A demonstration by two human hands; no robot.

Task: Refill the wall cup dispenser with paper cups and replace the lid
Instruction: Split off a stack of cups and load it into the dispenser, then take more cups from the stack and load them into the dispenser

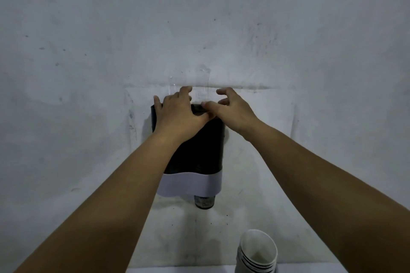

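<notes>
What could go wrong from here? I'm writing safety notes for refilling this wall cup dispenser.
1. Both the left hand and the right hand work at the top of the dispenser; hard pressing might strain its wall mount.
2. A cup already pokes out of the bottom; jolts could possibly shake it loose.
3. The stack of paper cups below leans at the surface's edge, near the right forearm, so it might get knocked over.

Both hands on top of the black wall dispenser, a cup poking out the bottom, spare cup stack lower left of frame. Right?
Not quite. The head view shows the spare cup stack at lower right, not lower left. The rest holds: the left hand and right hand are at the top of the black dispenser, and a cup pokes out the bottom.
</notes>
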